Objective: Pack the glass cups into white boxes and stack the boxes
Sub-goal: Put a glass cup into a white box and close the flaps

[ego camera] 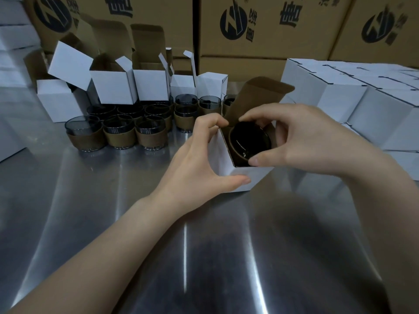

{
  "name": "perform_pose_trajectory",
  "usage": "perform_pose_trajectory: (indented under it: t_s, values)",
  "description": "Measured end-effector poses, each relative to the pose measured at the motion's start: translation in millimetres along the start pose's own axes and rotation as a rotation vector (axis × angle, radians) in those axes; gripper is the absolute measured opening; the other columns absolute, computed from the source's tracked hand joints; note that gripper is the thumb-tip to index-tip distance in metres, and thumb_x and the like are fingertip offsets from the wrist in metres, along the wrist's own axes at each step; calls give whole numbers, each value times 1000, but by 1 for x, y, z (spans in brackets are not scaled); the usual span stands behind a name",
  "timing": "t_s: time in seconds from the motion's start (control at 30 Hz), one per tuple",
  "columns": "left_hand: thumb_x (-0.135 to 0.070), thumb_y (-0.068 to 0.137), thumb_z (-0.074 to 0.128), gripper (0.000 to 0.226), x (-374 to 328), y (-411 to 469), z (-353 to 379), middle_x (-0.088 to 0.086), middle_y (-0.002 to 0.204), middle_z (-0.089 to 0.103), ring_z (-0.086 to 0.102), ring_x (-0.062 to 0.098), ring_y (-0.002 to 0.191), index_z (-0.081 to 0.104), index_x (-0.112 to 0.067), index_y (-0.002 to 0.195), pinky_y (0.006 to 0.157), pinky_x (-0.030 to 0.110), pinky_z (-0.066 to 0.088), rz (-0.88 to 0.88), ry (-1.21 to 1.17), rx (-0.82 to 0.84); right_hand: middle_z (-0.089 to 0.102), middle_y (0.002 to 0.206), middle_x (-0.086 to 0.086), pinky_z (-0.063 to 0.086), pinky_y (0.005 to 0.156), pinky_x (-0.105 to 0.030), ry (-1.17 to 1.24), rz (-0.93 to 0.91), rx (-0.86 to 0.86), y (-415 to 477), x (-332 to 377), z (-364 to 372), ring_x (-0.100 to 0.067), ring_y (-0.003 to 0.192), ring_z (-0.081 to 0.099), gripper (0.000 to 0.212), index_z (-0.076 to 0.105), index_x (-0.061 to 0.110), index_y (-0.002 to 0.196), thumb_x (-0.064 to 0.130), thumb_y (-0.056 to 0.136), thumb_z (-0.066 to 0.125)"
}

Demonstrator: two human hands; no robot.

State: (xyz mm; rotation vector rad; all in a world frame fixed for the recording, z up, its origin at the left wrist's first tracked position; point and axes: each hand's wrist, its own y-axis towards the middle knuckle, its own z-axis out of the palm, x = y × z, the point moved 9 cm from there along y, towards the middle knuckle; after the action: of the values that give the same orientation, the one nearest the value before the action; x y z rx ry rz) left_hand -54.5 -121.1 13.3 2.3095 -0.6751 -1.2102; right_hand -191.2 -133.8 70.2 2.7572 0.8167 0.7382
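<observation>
Centrally, right hand [301, 141] fingers curled on glass cup [249, 141] sitting in open white box [226, 159]; left hand [199, 159] grips box side. Steel table [204, 257] reflective. More cups [127, 130], empty boxes [113, 87] left; closed white boxes [353, 98] stacked right; brown cartons [272, 30] behind.

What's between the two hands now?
Head view: the open white box with a glass cup in it; left hand grips box, right hand cup.
</observation>
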Motion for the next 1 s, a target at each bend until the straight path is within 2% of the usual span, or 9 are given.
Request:
perform_pose_trajectory:
  t_s: [0.17,0.27,0.37,0.43,0.47,0.53,0.6,0.8,1.0]
  values:
    - [-54,65,79,81,-6,0,1,-9,126,54,56,13,118,17,-65,116,92,44,52,38,41,9,47,69,51,35,59,-1,-54,-17,18,0,5,1,22,69,49,54,63,37,113,28,64,84]
    - [-54,65,79,81,-6,0,1,-10,126,53,56,14,117,21,-55,120,91,46,51,37,50,10,48,71,50,36,58,-3,-69,2,9,1,4,1,20,69,50,54,61,38,109,33,60,85]
    - [-54,65,79,83,-7,0,2,-11,127,52,55,14,118,20,-52,123,92,46,51,42,57,17,55,68,26,38,56,-8,-101,30,0,2,0,3,15,68,50,53,59,37,102,36,57,86]
    - [-54,65,78,82,-8,-1,2,-12,127,52,54,13,118,20,-52,123,93,45,50,46,62,20,55,77,20,39,55,-14,-146,46,7,3,-3,5,6,70,53,52,60,35,101,34,58,88]
    - [-55,65,77,82,-9,-1,3,-12,126,51,54,13,118,20,-52,123,93,45,50,45,63,22,58,85,17,43,59,-17,-168,51,15,3,-3,6,1,75,54,51,61,34,102,34,59,88]
    - [-56,65,76,81,-9,-1,4,-13,126,51,54,13,118,20,-51,123,94,45,49,40,66,28,63,97,9,50,73,-34,-201,57,29,4,-3,8,-11,88,57,50,63,31,103,33,61,88]
    - [-55,65,76,80,-9,-1,5,-12,127,51,54,13,118,22,-49,124,94,46,49,40,67,35,64,100,5,51,77,-39,-237,54,49,4,-1,11,-16,94,57,49,64,29,105,34,63,87]
    - [-55,66,74,83,-9,-1,6,-10,131,51,55,14,118,23,-44,130,94,48,50,47,67,51,64,101,2,50,73,-35,-334,51,79,7,1,16,-17,92,54,49,63,24,109,35,67,85]
    - [-55,66,75,82,-7,-1,7,-19,132,46,52,8,116,22,-49,129,95,42,50,47,74,53,61,96,4,39,61,-25,-386,58,118,13,-3,19,-13,85,48,46,64,23,108,35,69,84]
